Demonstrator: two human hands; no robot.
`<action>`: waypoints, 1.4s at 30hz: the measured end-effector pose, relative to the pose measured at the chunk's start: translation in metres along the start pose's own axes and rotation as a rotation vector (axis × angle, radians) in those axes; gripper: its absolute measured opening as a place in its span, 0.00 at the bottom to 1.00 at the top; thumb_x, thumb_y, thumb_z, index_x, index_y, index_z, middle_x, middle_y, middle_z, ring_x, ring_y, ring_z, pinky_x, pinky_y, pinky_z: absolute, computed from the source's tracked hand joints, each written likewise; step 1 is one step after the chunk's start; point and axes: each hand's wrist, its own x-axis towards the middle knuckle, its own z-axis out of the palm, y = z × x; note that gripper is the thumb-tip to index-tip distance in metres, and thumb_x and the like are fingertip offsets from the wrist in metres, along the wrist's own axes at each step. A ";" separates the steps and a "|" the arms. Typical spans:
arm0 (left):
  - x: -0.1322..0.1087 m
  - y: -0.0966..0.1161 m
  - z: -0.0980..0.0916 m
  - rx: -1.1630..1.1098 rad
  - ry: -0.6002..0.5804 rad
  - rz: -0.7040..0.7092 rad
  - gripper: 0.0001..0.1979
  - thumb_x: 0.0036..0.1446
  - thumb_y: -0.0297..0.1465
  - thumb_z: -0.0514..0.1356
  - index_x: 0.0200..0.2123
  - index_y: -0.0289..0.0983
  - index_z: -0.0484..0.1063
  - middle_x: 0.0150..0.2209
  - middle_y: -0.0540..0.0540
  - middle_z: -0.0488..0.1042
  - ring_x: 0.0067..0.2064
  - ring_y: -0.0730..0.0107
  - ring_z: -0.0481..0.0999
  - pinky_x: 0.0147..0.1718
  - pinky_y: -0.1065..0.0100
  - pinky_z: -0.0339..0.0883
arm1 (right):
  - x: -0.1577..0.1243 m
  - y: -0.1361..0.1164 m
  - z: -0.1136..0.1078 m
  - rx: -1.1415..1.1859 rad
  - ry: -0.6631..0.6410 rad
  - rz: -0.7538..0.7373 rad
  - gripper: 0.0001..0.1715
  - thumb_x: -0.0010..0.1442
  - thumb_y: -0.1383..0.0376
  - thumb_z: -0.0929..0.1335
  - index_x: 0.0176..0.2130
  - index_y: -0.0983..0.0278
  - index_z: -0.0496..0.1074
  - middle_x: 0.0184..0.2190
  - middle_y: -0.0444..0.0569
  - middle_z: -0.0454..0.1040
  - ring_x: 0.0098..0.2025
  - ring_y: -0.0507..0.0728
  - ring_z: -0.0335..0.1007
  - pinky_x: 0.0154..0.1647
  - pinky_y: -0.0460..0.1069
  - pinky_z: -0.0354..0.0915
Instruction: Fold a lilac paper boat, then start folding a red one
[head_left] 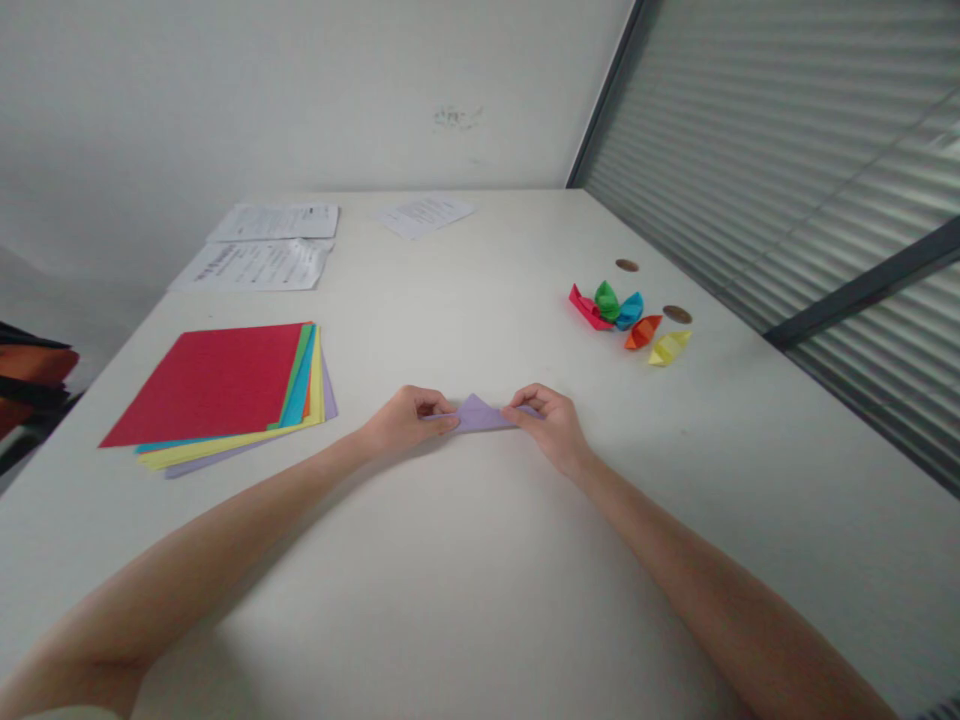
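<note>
Fingers: pinched narrow at both ends of the work, the left hand (405,418) and the right hand (553,425) each gripping between thumb and fingertips.
Purple paper: a small folded strip (480,415) held between the two hands, at or just above the tabletop (480,570); whether it touches cannot be told.
Peak: a pointed flap (474,402) stands up along its middle, between the thumbs.
Step in hand: apparently shaping or firming the folds from both ends; finer creases are too small to read.
Doing it well: the grip should be light and matched on both sides, so that the strip stays level and the peak keeps its place midway. Each end is best eased by small amounts, since thin layers could tear or slip out of line if one hand pulls harder. Pressing against the tabletop would probably sharpen a crease.
Coloured sheets: a fanned stack (217,385) left of the purple paper, red on top, with green, blue, orange, yellow and purple edges showing.
Folded pieces: red (589,310), green (606,300), blue (630,311), orange (643,332) and yellow (670,348), grouped beyond the purple paper to its right.
Printed pages: several (262,265) lie well beyond the purple paper, mostly to its left.
</note>
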 end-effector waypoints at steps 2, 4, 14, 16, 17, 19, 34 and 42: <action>0.001 -0.001 0.000 -0.016 -0.013 0.004 0.15 0.51 0.42 0.63 0.27 0.34 0.74 0.24 0.49 0.70 0.26 0.76 0.66 0.23 0.74 0.58 | 0.000 0.001 0.000 0.014 -0.001 0.003 0.18 0.47 0.52 0.74 0.28 0.62 0.70 0.22 0.43 0.72 0.25 0.51 0.64 0.26 0.47 0.59; 0.001 0.000 0.000 -0.030 -0.022 0.006 0.15 0.51 0.41 0.63 0.26 0.34 0.73 0.24 0.49 0.71 0.26 0.76 0.66 0.23 0.73 0.59 | 0.000 0.002 -0.001 0.031 -0.010 0.003 0.17 0.46 0.53 0.74 0.30 0.62 0.71 0.24 0.44 0.74 0.25 0.52 0.65 0.27 0.47 0.60; -0.003 0.008 0.003 0.017 -0.048 -0.001 0.12 0.49 0.39 0.66 0.27 0.34 0.72 0.23 0.52 0.70 0.24 0.77 0.65 0.23 0.73 0.56 | -0.004 -0.002 0.003 0.001 -0.063 -0.040 0.17 0.49 0.54 0.74 0.35 0.62 0.75 0.24 0.44 0.73 0.25 0.51 0.66 0.27 0.48 0.62; -0.003 0.008 0.002 0.054 -0.036 -0.020 0.12 0.50 0.38 0.65 0.24 0.35 0.72 0.21 0.52 0.70 0.23 0.77 0.64 0.22 0.73 0.56 | -0.004 -0.002 0.003 0.006 -0.089 -0.037 0.18 0.49 0.54 0.74 0.36 0.62 0.75 0.24 0.44 0.73 0.25 0.52 0.67 0.27 0.48 0.62; -0.003 0.008 0.002 0.069 -0.030 -0.028 0.12 0.50 0.38 0.64 0.24 0.35 0.72 0.20 0.52 0.71 0.22 0.77 0.64 0.22 0.73 0.55 | -0.003 -0.001 0.002 0.013 -0.107 -0.033 0.19 0.48 0.53 0.74 0.37 0.62 0.74 0.25 0.44 0.74 0.26 0.52 0.68 0.28 0.48 0.63; -0.003 0.009 0.002 0.094 -0.004 -0.021 0.12 0.50 0.38 0.64 0.23 0.34 0.72 0.20 0.52 0.71 0.23 0.77 0.64 0.22 0.73 0.56 | -0.003 0.001 0.002 0.027 -0.137 -0.032 0.22 0.47 0.54 0.75 0.39 0.62 0.74 0.28 0.46 0.75 0.29 0.53 0.71 0.30 0.49 0.66; -0.003 0.005 0.002 0.153 0.130 0.124 0.11 0.51 0.37 0.65 0.27 0.34 0.75 0.22 0.52 0.70 0.26 0.77 0.64 0.26 0.73 0.58 | -0.001 0.002 0.001 0.213 -0.003 -0.027 0.23 0.43 0.56 0.78 0.37 0.62 0.73 0.26 0.44 0.73 0.28 0.51 0.69 0.28 0.46 0.63; -0.005 0.014 0.004 -0.036 0.038 0.039 0.13 0.51 0.38 0.65 0.24 0.33 0.71 0.21 0.50 0.73 0.24 0.78 0.67 0.24 0.75 0.58 | -0.004 0.000 0.012 0.495 -0.016 0.091 0.21 0.43 0.60 0.78 0.38 0.61 0.75 0.24 0.39 0.70 0.27 0.49 0.65 0.30 0.46 0.61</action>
